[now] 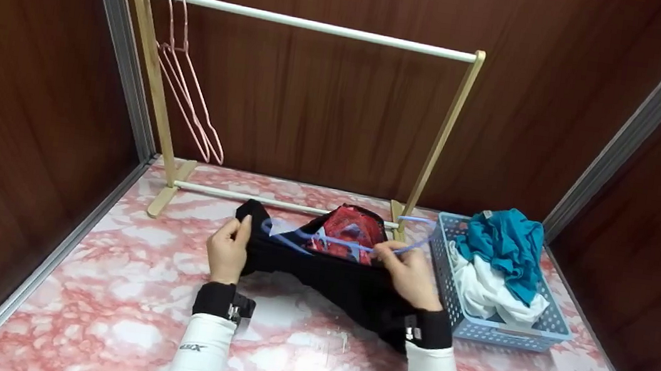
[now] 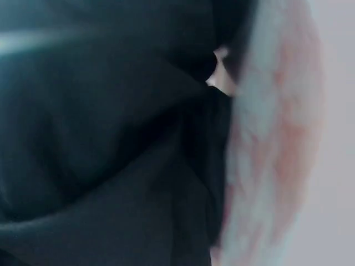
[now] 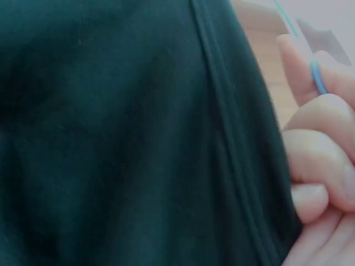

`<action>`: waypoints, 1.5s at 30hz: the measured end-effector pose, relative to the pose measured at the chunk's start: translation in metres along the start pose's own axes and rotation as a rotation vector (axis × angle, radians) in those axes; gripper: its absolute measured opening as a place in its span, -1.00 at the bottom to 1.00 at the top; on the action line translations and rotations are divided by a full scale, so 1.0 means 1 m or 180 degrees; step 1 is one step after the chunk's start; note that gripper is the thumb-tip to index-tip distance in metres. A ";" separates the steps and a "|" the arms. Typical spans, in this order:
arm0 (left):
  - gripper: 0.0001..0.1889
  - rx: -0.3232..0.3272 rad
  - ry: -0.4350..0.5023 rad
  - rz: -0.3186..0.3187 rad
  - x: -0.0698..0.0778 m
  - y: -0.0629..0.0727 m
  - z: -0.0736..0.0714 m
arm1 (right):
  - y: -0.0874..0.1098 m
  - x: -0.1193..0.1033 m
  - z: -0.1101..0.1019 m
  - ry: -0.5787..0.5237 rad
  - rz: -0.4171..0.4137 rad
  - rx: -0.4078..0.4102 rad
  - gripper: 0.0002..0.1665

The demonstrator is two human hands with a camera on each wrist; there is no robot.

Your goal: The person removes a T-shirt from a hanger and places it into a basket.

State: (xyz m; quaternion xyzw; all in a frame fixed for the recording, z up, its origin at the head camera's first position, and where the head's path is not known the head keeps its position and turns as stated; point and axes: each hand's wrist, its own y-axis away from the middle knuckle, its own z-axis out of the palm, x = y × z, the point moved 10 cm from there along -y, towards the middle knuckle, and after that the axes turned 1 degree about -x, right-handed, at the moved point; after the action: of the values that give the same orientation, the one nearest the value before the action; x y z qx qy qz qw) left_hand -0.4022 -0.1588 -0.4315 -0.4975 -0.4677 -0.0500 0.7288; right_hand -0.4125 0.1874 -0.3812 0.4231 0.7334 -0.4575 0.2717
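Observation:
A black garment with a red print is stretched between both hands, above the table. My left hand grips its cloth at the left side. Between the curled fingers and thumb of my right hand is a blue clothes hanger, partly blurred, which runs leftward across the garment's opening. The right wrist view shows a short piece of the hanger pinched by the fingertips, with black cloth beside the other fingers. Dark cloth fills most of the left wrist view, and the left fingers are hidden there.
Behind the garment stands a clothes rack with a white top rail. Two pink hangers hang at its left end. At the right sits a blue basket holding a teal garment and a white garment.

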 end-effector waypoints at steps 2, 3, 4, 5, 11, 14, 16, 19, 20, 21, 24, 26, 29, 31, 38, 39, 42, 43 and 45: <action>-0.47 -0.0064 -0.0148 -0.0100 -0.006 0.001 0.001 | 0.001 0.002 -0.008 -0.0183 0.0044 0.0095 -0.77; -0.47 -0.0124 -0.0215 -0.0144 -0.008 0.001 0.002 | 0.001 0.002 -0.011 -0.0253 0.0057 0.0113 -0.77; -0.47 -0.0185 -0.0251 -0.0180 -0.011 0.002 0.005 | 0.001 0.003 -0.013 -0.0323 0.0078 0.0112 -0.77; -0.47 -0.0244 -0.0291 -0.0217 -0.013 0.003 0.007 | 0.001 0.003 -0.014 -0.0386 0.0091 0.0114 -0.80; -0.45 -0.0541 -0.0524 -0.0504 -0.026 0.010 0.017 | 0.003 0.001 -0.033 -0.0855 -0.0102 0.0556 -0.88; -0.44 -0.0680 -0.0659 -0.0706 -0.032 0.015 0.024 | 0.007 0.003 -0.049 -0.1142 -0.0221 0.1147 -0.90; -0.44 -0.0778 -0.0734 -0.0869 -0.035 0.020 0.029 | 0.011 0.007 -0.056 -0.1476 -0.0266 0.1549 -0.92; -0.46 -0.0944 -0.0874 -0.1053 -0.038 0.027 0.038 | 0.015 0.012 -0.063 -0.2103 -0.0355 0.2062 -0.83; -0.46 -0.1001 -0.0919 -0.1097 -0.039 0.028 0.040 | 0.017 0.015 -0.065 -0.2318 -0.0372 0.2221 -0.81; -0.46 -0.1052 -0.0972 -0.1120 -0.039 0.030 0.043 | 0.019 0.017 -0.066 -0.2515 -0.0399 0.2365 -0.81; -0.45 -0.1202 -0.1131 -0.1109 -0.040 0.034 0.048 | 0.023 0.023 -0.069 -0.3035 -0.0400 0.2688 -0.81; -0.44 -0.1293 -0.1211 -0.1105 -0.040 0.036 0.051 | 0.024 0.024 -0.071 -0.3379 -0.0456 0.2763 -0.76; -0.46 -0.1439 -0.1275 -0.1091 -0.040 0.038 0.054 | 0.025 0.018 -0.074 -0.3809 -0.0696 0.2618 -0.60; -0.51 -0.1507 -0.1289 -0.1054 -0.036 0.040 0.057 | 0.026 0.009 -0.075 -0.3994 -0.0890 0.2439 -0.49; -0.81 -0.1399 -0.0849 -0.0433 0.009 0.038 0.075 | 0.023 -0.015 -0.053 -0.4092 -0.1141 0.1967 -0.43; -0.83 -0.1418 -0.0717 -0.0292 0.020 0.039 0.080 | 0.023 -0.018 -0.047 -0.4117 -0.1166 0.1915 -0.44; -0.84 -0.1697 -0.0301 -0.0008 0.048 0.046 0.094 | 0.022 -0.024 -0.027 -0.4174 -0.1180 0.1814 -0.58; -0.84 -0.1856 -0.0186 0.0035 0.055 0.050 0.100 | 0.022 -0.025 -0.021 -0.4194 -0.1174 0.1804 -0.63; -0.79 -0.2225 -0.0027 0.0068 0.068 0.060 0.110 | 0.023 -0.027 -0.009 -0.4165 -0.1124 0.1791 -0.70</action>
State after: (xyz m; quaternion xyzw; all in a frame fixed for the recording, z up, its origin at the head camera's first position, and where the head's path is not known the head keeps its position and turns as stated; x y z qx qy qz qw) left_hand -0.4020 -0.0170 -0.4154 -0.7221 -0.4202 -0.1974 0.5129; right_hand -0.3795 0.1904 -0.3659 -0.0074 0.3331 -0.8245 0.4573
